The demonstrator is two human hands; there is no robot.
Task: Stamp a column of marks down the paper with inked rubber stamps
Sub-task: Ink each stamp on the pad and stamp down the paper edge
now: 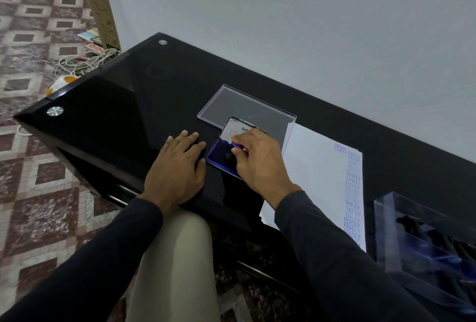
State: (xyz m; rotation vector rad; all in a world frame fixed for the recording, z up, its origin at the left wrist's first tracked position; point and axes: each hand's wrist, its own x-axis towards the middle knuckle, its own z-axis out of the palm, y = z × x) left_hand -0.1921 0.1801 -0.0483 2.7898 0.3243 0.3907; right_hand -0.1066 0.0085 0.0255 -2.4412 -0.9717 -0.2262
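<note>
A white sheet of paper (319,167) lies on the black glass table (123,115), with a column of blue stamped words down its right edge. Left of it sits an open ink pad (216,153) with a purple pad and its lid raised. My right hand (257,159) pinches a small rubber stamp (238,146) with a purple body and holds it down on the ink pad. My left hand (177,167) rests flat on the table just left of the pad, fingers straight.
A clear plastic lid (231,105) lies behind the ink pad. A clear box (422,242) with several dark stamps stands at the right. The table's near edge runs under my wrists. Cables (77,64) lie on the tiled floor at the left.
</note>
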